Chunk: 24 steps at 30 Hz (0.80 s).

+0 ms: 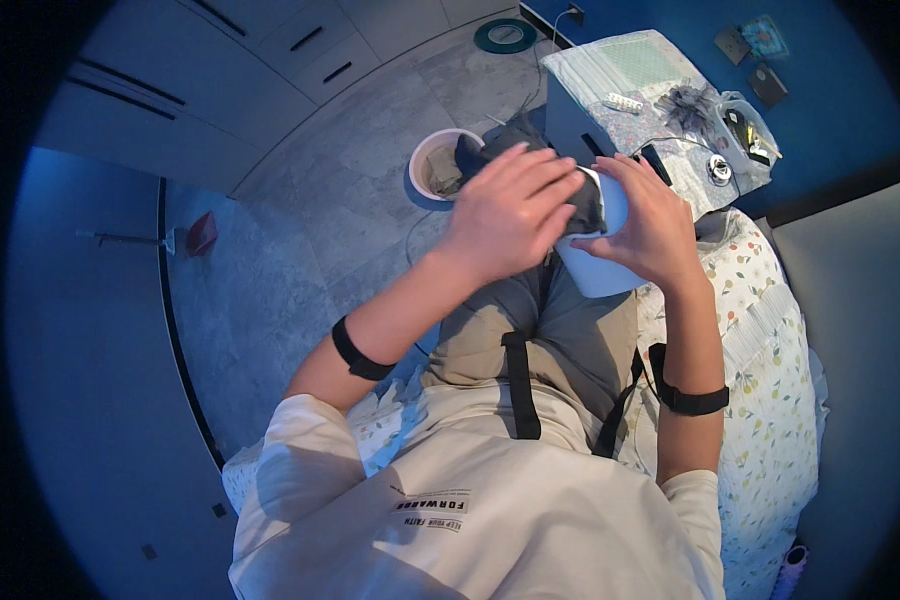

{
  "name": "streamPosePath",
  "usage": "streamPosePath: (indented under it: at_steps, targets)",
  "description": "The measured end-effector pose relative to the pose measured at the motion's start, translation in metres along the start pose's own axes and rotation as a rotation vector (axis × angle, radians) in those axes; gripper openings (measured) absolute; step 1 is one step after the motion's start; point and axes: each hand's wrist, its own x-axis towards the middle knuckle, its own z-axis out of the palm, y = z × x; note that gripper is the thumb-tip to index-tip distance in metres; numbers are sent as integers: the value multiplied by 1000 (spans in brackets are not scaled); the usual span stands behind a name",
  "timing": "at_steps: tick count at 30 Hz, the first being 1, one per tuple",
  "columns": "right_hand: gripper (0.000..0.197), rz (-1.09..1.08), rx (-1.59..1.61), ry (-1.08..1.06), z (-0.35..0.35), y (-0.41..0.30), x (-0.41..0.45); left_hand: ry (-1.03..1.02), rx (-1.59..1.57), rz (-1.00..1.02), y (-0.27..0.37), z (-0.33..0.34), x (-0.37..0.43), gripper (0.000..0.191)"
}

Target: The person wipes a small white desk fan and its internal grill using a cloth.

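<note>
My right hand [656, 225] grips the rim of a pale, smooth-sided container [596, 266] over my lap, its thumb on the near edge and its fingers on the far side. Dark grey cloth [586, 208] lies at the container's mouth. My left hand [514, 210] is palm down over that cloth, its fingers stretched out and a little apart. The hand hides much of the cloth, and how deep the cloth goes into the container cannot be seen.
A pink-rimmed bin [418, 174] stands on the tiled floor beyond my left hand. The cloth-covered cabinet [645, 60] at right bears a plastic tub [754, 142], a dark ruffled scrunchie [688, 107] and a cable. A floral bedspread [765, 420] lies beside me; a red dustpan [202, 234] is far left.
</note>
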Motion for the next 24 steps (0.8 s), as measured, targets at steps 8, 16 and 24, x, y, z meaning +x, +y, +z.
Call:
streamPosePath:
  at_steps: [8, 16, 24]
  targets:
    - [88, -50, 267, -132, -10, 31, -3, 20, -22, -110, -22, -8, -30, 36]
    - [86, 8, 286, -83, -5, 54, -21, -47, -52, -147, -26, -1, -27, 47]
    - [97, 41, 377, -37, 0, 59, -18, -122, 98, -122, -4, 3, -5, 58]
